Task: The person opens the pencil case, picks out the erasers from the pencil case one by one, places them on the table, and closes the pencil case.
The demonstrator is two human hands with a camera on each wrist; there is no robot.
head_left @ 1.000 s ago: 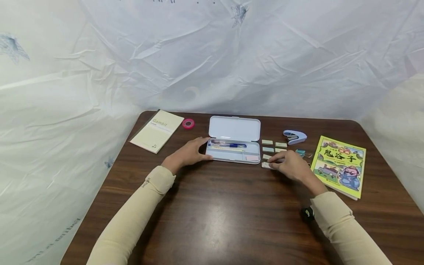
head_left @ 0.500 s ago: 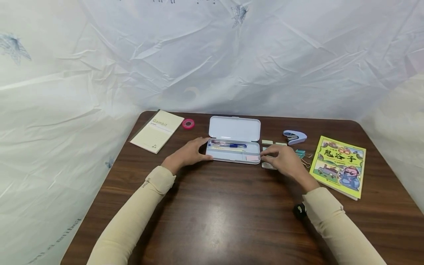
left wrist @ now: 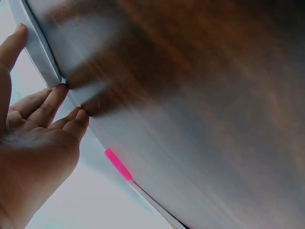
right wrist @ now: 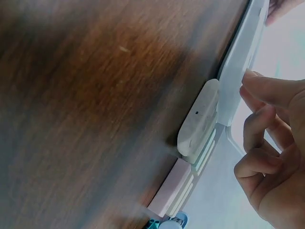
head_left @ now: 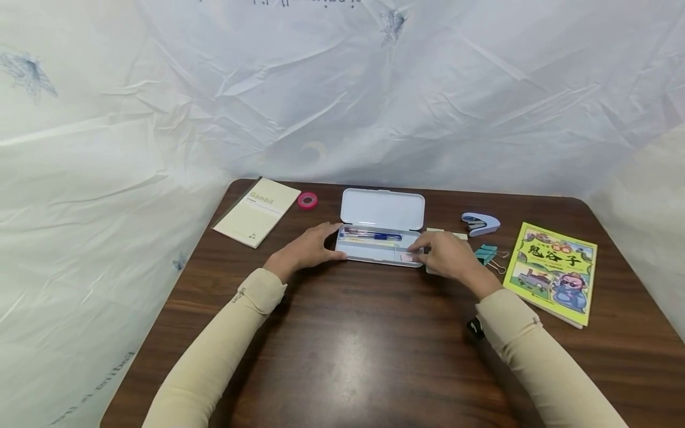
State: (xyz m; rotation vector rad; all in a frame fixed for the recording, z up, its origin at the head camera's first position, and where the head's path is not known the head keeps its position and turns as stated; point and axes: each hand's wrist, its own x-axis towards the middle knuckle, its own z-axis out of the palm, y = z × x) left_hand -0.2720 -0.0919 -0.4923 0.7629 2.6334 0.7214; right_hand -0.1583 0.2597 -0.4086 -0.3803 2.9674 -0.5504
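Note:
A white pencil case [head_left: 382,209] lies with its lid raised. Inside are a blue pen [head_left: 386,236], a yellow pencil [head_left: 369,242] and a small pink block [head_left: 405,257] at the right end. My left hand [head_left: 310,246] grips the case's left end, thumb at the near side and fingers at the back corner. Over the right compartment is my right hand [head_left: 452,255], thumb and forefinger pinching what appears to be a small eraser, mostly hidden. In the right wrist view, a white rounded eraser [right wrist: 198,117] and several other erasers stand beside the case.
Further right lie a pale blue stapler [head_left: 481,224], teal binder clips [head_left: 486,254] and a yellow comic book [head_left: 553,273]. A cream notebook [head_left: 258,212] and a pink tape roll [head_left: 307,201] are at the back left. The brown table [head_left: 342,356] extends toward me.
My right hand has moved left from the rows of erasers to the right compartment of the pencil case. The left hand has stayed on the case's left end.

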